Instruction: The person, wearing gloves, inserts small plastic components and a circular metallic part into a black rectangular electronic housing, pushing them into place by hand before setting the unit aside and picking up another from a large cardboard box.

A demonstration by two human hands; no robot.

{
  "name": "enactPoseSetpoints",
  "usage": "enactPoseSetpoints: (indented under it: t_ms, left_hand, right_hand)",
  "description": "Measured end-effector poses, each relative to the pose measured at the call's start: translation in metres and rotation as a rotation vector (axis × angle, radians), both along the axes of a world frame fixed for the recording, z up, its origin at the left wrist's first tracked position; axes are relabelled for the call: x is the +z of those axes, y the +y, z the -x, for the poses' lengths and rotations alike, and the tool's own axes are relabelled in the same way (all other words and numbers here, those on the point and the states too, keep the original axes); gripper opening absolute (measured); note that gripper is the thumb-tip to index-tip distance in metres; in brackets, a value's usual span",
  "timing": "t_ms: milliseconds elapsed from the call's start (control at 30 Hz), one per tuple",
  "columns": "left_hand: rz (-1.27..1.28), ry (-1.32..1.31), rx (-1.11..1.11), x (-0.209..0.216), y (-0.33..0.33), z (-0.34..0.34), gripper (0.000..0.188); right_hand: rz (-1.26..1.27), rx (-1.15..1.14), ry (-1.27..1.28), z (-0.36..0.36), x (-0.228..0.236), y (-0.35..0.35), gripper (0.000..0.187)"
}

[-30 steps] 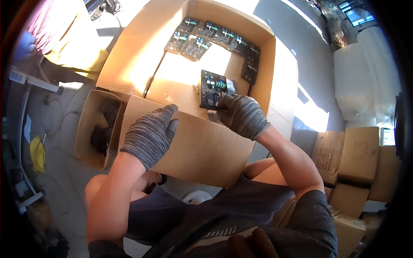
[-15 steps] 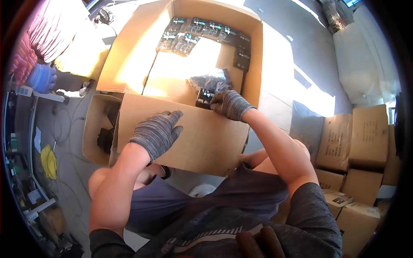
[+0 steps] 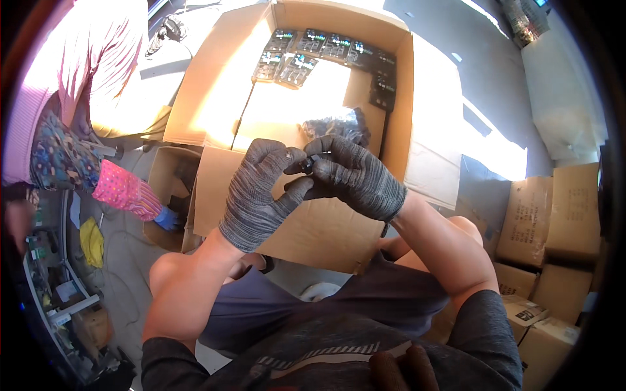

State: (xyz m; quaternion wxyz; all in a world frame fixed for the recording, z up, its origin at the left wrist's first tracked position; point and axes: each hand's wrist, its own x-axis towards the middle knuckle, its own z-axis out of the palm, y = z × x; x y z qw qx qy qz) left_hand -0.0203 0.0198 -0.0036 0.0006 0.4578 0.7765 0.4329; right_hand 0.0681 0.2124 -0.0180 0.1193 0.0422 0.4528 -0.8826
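Note:
My left hand (image 3: pixel 257 192) and my right hand (image 3: pixel 358 176), both in grey knit gloves, meet above the near flap of a large open carton (image 3: pixel 300 234). Between their fingertips is a small black part (image 3: pixel 306 164). My right hand pinches it, with its other fingers curled beneath. The left fingers are bent against its left side, the thumb a little lower; its full shape is hidden. Behind my hands a clear plastic bag (image 3: pixel 336 127) with dark contents lies in the carton. Several black packages (image 3: pixel 298 70) line the carton's far and right walls.
At the left another person's blue-gloved hand (image 3: pixel 168 219), below a pink sleeve (image 3: pixel 125 188), reaches into a smaller carton (image 3: pixel 163 169) holding dark pieces. Stacked cartons (image 3: pixel 521 221) stand at the right. A yellow cloth (image 3: pixel 91 242) lies on the left.
My right hand has lifted away from the black package at the carton's near side. My left hand has risen to meet it at the small part. The other person's hand has reached into the smaller carton.

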Motion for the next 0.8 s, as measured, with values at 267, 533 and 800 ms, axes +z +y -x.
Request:
enactPoseSetpoints:
  t_ms: [267, 533, 800]
  left_hand:
    - [0.018, -0.060, -0.074, 0.001, -0.006, 0.002, 0.032]
    - [-0.156, -0.639, -0.084, 0.002, -0.007, -0.010, 0.026]
    - [-0.087, -0.292, -0.039, -0.003, -0.006, -0.008, 0.026]
  right_hand:
    - [-0.167, 0.086, -0.009, -0.002, 0.012, -0.001, 0.030]
    - [-0.080, -0.138, 0.107, -0.006, 0.003, -0.017, 0.022]
    - [-0.277, -0.065, 0.085, -0.007, 0.009, -0.013, 0.025]
